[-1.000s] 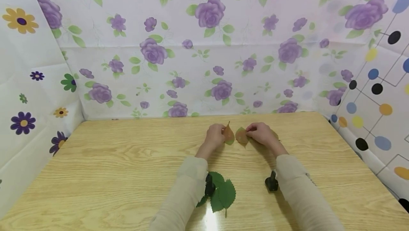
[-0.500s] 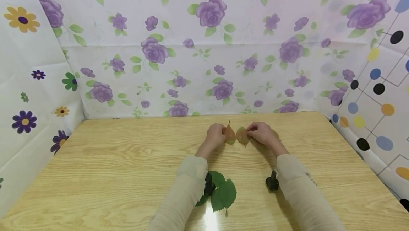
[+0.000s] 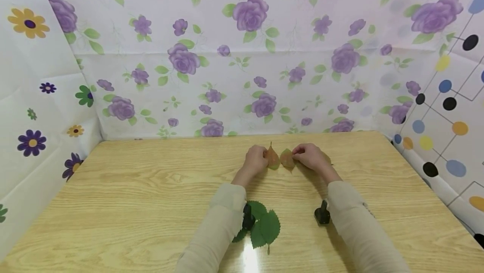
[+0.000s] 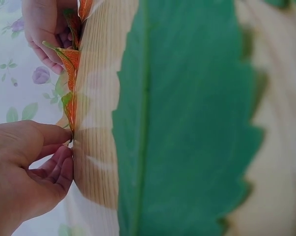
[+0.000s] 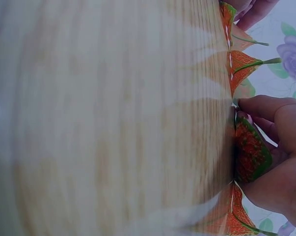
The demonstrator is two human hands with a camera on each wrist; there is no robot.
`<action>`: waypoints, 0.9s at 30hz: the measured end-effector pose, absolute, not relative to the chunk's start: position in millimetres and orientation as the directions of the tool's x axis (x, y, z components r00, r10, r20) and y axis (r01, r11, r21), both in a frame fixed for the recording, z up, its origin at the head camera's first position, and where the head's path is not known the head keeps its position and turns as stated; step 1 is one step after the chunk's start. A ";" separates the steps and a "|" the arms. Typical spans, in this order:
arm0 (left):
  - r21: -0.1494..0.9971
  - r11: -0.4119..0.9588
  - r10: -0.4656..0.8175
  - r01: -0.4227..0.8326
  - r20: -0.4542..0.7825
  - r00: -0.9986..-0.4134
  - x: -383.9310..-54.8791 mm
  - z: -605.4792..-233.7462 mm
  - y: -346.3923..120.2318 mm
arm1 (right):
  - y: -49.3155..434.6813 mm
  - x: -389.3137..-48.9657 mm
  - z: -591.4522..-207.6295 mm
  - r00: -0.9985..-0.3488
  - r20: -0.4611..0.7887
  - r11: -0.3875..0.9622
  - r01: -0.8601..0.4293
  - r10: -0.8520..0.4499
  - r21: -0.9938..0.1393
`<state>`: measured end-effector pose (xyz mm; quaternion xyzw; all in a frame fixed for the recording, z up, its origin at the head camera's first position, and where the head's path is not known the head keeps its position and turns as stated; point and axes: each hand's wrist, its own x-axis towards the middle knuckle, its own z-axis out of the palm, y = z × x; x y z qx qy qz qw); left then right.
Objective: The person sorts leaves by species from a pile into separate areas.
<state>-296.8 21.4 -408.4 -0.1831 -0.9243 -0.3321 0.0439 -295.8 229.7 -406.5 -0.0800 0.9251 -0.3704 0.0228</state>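
Two orange-red leaves with green edges lie side by side near the table's far edge. My left hand (image 3: 256, 159) pinches the side of the left leaf (image 3: 273, 159) between thumb and fingertips, its stem pointing away from me. My right hand (image 3: 309, 156) has its thumb and forefinger at the side of the right leaf (image 3: 287, 160), tip toward me. In the right wrist view, another red-and-green leaf (image 5: 253, 150) is under the right palm, and one more red leaf (image 5: 241, 216) lies beyond it. Several green toothed leaves (image 3: 266, 227) lie near my left forearm, partly hidden by it.
The wooden table (image 3: 151, 189) meets a purple-flowered cloth (image 3: 181, 92) at its far edge. A dotted cloth (image 3: 435, 138) hangs at the right and a daisy-patterned one (image 3: 34, 109) at the left. A black wrist device (image 3: 322, 213) shows beside the right sleeve.
Both hands keep their places at the two orange leaves. The whole head view has shifted very slightly; the leaves hardly move.
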 end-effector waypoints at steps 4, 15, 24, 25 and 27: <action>0.590 0.716 0.307 0.373 0.213 -0.928 -296.5 -409.8 21.0 | 229.9 -295.9 -407.2 -0.986 0.021 0.714 -0.132 -0.163 -0.688; 0.589 0.724 0.298 0.359 0.203 -0.933 -297.9 -410.6 20.7 | 229.1 -294.3 -405.3 -0.987 0.026 0.719 -0.135 -0.160 -0.682; 0.658 0.689 0.298 0.304 0.126 -0.946 -299.4 -409.3 17.5 | 228.3 -293.4 -403.1 -0.985 0.026 0.724 -0.142 -0.169 -0.675; 0.670 0.683 0.301 0.291 0.105 -0.948 -298.8 -408.2 16.9 | 228.4 -293.3 -403.0 -0.985 0.025 0.725 -0.141 -0.169 -0.674; 0.687 0.673 0.313 0.273 0.070 -0.947 -297.4 -405.5 15.1 | 228.7 -293.3 -403.0 -0.985 0.023 0.725 -0.142 -0.171 -0.673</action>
